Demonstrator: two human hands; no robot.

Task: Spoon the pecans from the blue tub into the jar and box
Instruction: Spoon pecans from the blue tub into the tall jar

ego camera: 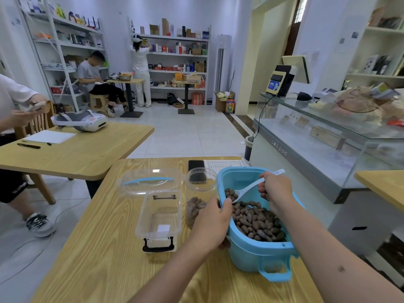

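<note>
The blue tub [260, 255] stands at the right of the wooden table, tilted toward me, with brown pecans [258, 224] piled in its near half. My left hand [213, 224] grips the tub's left rim. My right hand [274, 189] holds a white plastic spoon [251, 188] whose bowl rests among pecans at the tub's left wall. Left of the tub is a clear round jar [200, 193] with some pecans at its bottom. Further left lies a clear plastic box [159, 217] with black latches and its lid [150, 181] hinged open; it holds no pecans.
A black phone [195, 166] and a printed sheet [225, 164] lie at the table's far edge behind the jar. A second table [87, 149] with a headset stands to the left, beside a seated person. A glass counter [317, 132] runs along the right.
</note>
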